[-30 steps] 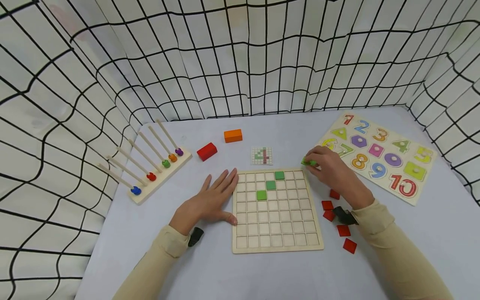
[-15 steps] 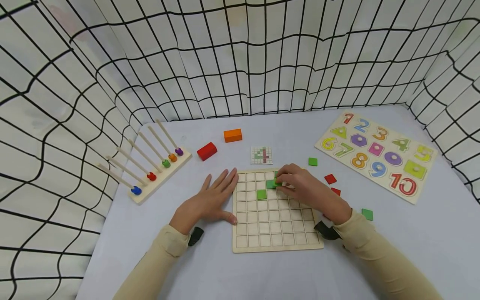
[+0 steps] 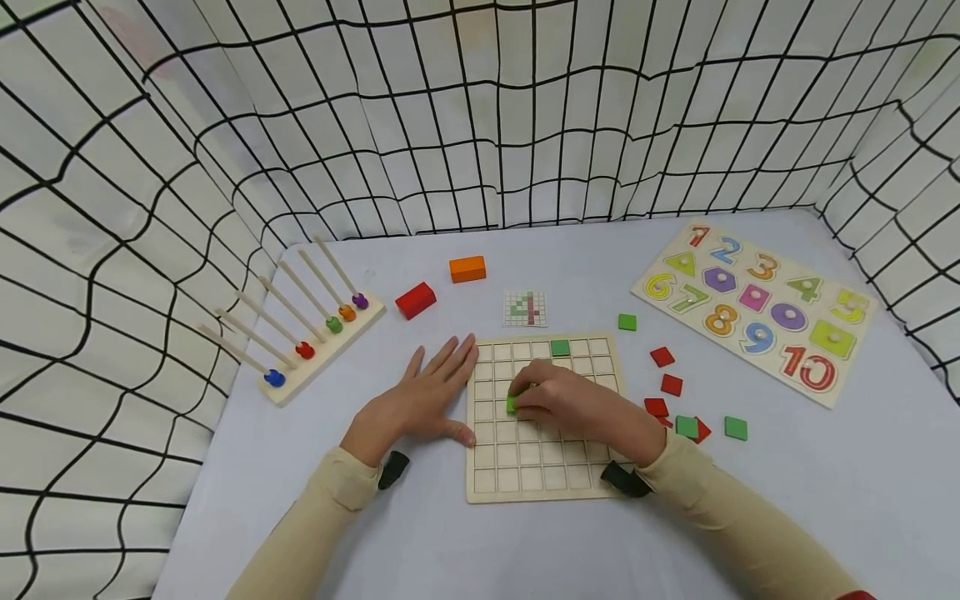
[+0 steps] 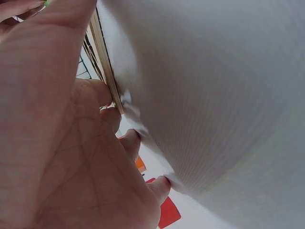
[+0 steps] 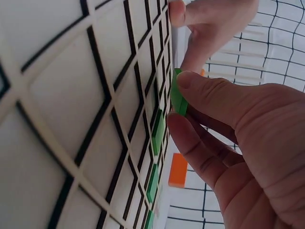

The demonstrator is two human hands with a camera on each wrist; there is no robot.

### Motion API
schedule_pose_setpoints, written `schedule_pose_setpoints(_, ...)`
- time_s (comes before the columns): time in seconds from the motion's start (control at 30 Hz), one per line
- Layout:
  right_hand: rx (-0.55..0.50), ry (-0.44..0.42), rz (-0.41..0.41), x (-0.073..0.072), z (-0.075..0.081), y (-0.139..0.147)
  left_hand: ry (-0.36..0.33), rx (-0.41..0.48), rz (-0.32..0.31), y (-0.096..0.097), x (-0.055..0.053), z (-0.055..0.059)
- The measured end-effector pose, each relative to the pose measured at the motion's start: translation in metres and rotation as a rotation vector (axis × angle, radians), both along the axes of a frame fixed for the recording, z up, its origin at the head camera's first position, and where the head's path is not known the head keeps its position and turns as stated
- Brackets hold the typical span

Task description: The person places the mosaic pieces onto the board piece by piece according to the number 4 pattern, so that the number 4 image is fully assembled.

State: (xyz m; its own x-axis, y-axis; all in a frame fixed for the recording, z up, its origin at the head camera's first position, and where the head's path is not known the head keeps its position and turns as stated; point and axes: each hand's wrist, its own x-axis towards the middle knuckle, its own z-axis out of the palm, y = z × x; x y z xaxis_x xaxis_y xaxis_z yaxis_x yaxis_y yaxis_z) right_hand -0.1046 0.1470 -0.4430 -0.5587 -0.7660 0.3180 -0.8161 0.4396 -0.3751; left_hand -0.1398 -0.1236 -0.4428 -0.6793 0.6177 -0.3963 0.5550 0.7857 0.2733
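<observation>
My right hand (image 3: 570, 402) pinches a small green square tile (image 3: 511, 405) between thumb and fingertips, over the left part of the wooden grid board (image 3: 555, 493). In the right wrist view this tile (image 5: 178, 95) stands tilted close over the grid. Beyond it there, three green tiles (image 5: 157, 132) sit in cells on a diagonal; from the head, my right hand hides most of them, and one green tile (image 3: 560, 347) shows in the top row. My left hand (image 3: 420, 410) lies flat with fingers spread, its thumb and fingertips at the board's left edge.
Several red tiles (image 3: 671, 384) and three green tiles (image 3: 736, 428) lie right of the board. Behind it are a pattern card (image 3: 525, 308), a red block (image 3: 416, 301) and an orange block (image 3: 468, 269). A peg rack (image 3: 322, 350) stands left, a number puzzle (image 3: 753, 312) right. Black netting surrounds the table.
My right hand has carried a green tile from beyond the board's upper right corner leftward and toward me across the grid. The left hand keeps its place.
</observation>
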Motion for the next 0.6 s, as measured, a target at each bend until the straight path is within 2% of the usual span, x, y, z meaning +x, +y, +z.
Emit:
schedule_pose_setpoints(0.27, 0.044, 0.127, 0.085, -0.002, -0.01, -0.013, 0.001, 0.004, 0.002, 0.002, 0.0, 0.0)
schedule_pose_setpoints(0.47, 0.069, 0.164, 0.052, 0.001, -0.01, -0.018, 0.0, 0.0, 0.004, 0.001, 0.0, -0.001)
schedule_pose_setpoints(0.6, 0.097, 0.137, 0.01, 0.003, -0.009, -0.019, 0.002, 0.001, 0.005, 0.001, 0.0, -0.002)
